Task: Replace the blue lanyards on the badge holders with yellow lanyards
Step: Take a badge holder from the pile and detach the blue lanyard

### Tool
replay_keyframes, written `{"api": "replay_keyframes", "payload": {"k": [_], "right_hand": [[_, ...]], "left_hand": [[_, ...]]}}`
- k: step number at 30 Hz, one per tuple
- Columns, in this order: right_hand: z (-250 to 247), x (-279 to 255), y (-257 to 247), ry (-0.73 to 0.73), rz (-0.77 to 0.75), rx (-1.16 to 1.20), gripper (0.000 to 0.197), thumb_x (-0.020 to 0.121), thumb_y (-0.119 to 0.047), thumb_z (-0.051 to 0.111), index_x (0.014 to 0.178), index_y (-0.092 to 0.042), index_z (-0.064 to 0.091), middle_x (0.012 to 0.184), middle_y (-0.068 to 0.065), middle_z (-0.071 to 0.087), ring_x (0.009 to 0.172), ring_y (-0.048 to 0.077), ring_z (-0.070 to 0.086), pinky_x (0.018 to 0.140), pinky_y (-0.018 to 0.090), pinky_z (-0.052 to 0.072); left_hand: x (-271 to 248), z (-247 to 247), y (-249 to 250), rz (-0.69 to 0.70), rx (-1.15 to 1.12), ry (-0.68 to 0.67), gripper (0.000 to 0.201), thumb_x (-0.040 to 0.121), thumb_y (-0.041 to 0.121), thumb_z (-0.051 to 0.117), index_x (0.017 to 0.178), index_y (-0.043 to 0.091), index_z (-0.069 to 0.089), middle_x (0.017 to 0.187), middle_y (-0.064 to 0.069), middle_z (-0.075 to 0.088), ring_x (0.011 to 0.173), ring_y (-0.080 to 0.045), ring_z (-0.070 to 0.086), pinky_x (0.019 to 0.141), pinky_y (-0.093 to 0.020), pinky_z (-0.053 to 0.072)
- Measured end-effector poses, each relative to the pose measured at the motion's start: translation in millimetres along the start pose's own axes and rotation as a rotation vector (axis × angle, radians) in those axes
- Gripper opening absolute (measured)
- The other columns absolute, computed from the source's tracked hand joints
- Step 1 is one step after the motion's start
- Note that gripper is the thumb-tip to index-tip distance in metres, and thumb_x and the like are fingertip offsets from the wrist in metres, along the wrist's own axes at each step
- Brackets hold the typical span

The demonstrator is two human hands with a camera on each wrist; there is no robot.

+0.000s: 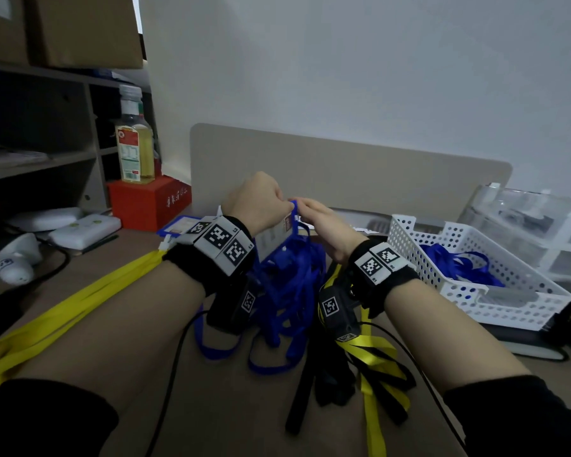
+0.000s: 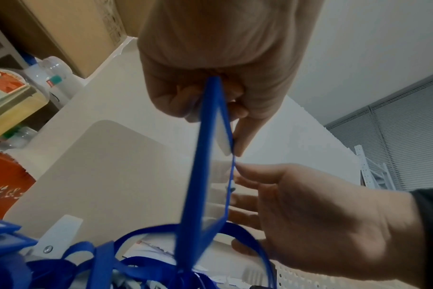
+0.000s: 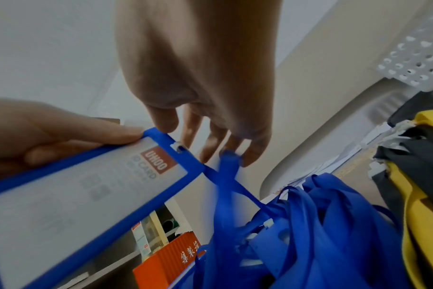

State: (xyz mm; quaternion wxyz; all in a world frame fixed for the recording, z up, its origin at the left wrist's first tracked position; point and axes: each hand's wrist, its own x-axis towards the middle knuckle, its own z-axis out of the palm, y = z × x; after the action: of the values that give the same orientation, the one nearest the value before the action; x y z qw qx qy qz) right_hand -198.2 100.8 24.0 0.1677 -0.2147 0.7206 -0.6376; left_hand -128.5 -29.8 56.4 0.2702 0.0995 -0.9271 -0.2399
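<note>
- Head view: I have my left hand (image 1: 261, 199) and right hand (image 1: 323, 222) raised together above the wooden tabletop (image 1: 211, 374), at about 12 o'clock from the heap of blue ribbon lanyards (image 1: 287, 291). The loose yellow ribbon lanyards (image 1: 63, 311) lie out at 8 o'clock, and the white perforated plastic basket (image 1: 468, 291) at 3 o'clock.
- Left wrist view: my left grip is clamped on the top corner of the blue-framed clear plastic badge holder (image 2: 205, 156), seen edge-on.
- Right wrist view: my right fingertips (image 3: 247, 158) pinch the blue lanyard strap (image 3: 225, 172) just beside the holder's slot.
- I judge I am unhooking this blue strap; the next move calls for freeing its clip, then fetching a yellow one.
</note>
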Motion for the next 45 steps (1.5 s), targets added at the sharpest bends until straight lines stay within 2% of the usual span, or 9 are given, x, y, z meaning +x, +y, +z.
{"api": "replay_keyframes", "payload": {"k": [3,11,14,22,28,34,39,42,45], "right_hand": [[5,-5,2,-0.055,-0.025,0.021,0.033,0.103,-0.025,0.04,0.128,-0.009,0.056,0.1,-0.001,0.067,0.07,-0.004,0.067,0.054,0.013,0.05],[2,-16,-1,0.021,-0.171,-0.091,0.033,0.101,-0.028,0.046,0.118,-0.005,0.062,0.097,0.002,0.068,0.08,0.005,0.063,0.061,0.01,0.049],[0,-23,3,0.031,-0.214,-0.037,0.039,0.099,-0.03,0.051,0.111,0.005,0.062,0.096,0.012,0.067,0.082,0.014,0.062,0.067,0.018,0.052],[1,-39,15,-0.013,-0.163,0.13,0.051,0.103,-0.042,0.031,0.081,-0.003,0.055,0.05,0.0,0.041,0.05,0.011,0.043,0.06,0.02,0.041],[-5,-45,23,-0.053,-0.139,0.229,0.035,0.103,-0.026,0.04,0.072,-0.011,0.05,0.058,-0.001,0.041,0.052,0.01,0.036,0.053,0.019,0.034],[-12,-43,29,0.047,-0.091,0.225,0.038,0.101,-0.03,0.043,0.066,-0.017,0.049,0.058,-0.003,0.034,0.051,0.009,0.032,0.057,0.023,0.031],[-15,-34,33,0.141,-0.078,0.312,0.033,0.098,-0.033,0.049,0.077,-0.008,0.054,0.067,0.013,0.041,0.073,0.031,0.041,0.067,0.032,0.044],[-13,-35,30,0.112,-0.104,0.376,0.04,0.101,-0.034,0.045,0.07,-0.009,0.051,0.058,0.002,0.043,0.062,0.021,0.053,0.067,0.033,0.053],[-10,-38,29,0.09,-0.132,0.35,0.041,0.102,-0.036,0.04,0.074,-0.01,0.054,0.058,0.0,0.041,0.053,0.011,0.045,0.063,0.026,0.047]], "left_hand": [[0,-5,0,-0.011,0.024,0.023,0.026,0.08,0.032,0.062,0.067,0.011,0.066,0.072,-0.005,0.068,0.074,-0.028,0.065,0.068,-0.034,0.055],[-4,-6,-9,-0.055,0.037,0.004,0.035,0.091,0.041,0.054,0.066,0.016,0.059,0.07,0.0,0.061,0.075,-0.025,0.061,0.062,-0.028,0.041],[-6,-2,-14,-0.07,-0.025,-0.024,0.038,0.091,0.046,0.052,0.063,0.021,0.053,0.07,0.004,0.057,0.073,-0.021,0.057,0.064,-0.028,0.039],[-20,14,-16,-0.086,-0.32,-0.198,0.04,0.101,0.035,0.039,0.066,0.016,0.043,0.067,0.001,0.049,0.06,-0.011,0.046,0.053,-0.025,0.032],[-25,30,-19,-0.12,-0.419,-0.291,0.039,0.101,0.036,0.039,0.09,0.006,0.062,0.085,-0.006,0.06,0.082,-0.02,0.055,0.079,-0.034,0.044],[-34,49,-16,-0.098,-0.54,-0.265,0.041,0.091,0.049,0.055,0.103,0.011,0.062,0.094,-0.001,0.066,0.081,-0.011,0.062,0.067,-0.025,0.047],[-48,45,-6,0.026,-0.573,-0.592,0.044,0.079,0.058,0.066,0.112,0.032,0.052,0.096,0.006,0.063,0.083,-0.012,0.06,0.07,-0.028,0.046],[-48,48,-4,0.011,-0.564,-0.547,0.039,0.09,0.045,0.06,0.123,0.031,0.046,0.093,0.006,0.061,0.073,-0.013,0.055,0.065,-0.026,0.047],[-47,47,-5,-0.018,-0.717,-0.54,0.04,0.098,0.033,0.05,0.135,0.024,0.04,0.099,0.006,0.065,0.083,-0.013,0.056,0.063,-0.029,0.049]]}}
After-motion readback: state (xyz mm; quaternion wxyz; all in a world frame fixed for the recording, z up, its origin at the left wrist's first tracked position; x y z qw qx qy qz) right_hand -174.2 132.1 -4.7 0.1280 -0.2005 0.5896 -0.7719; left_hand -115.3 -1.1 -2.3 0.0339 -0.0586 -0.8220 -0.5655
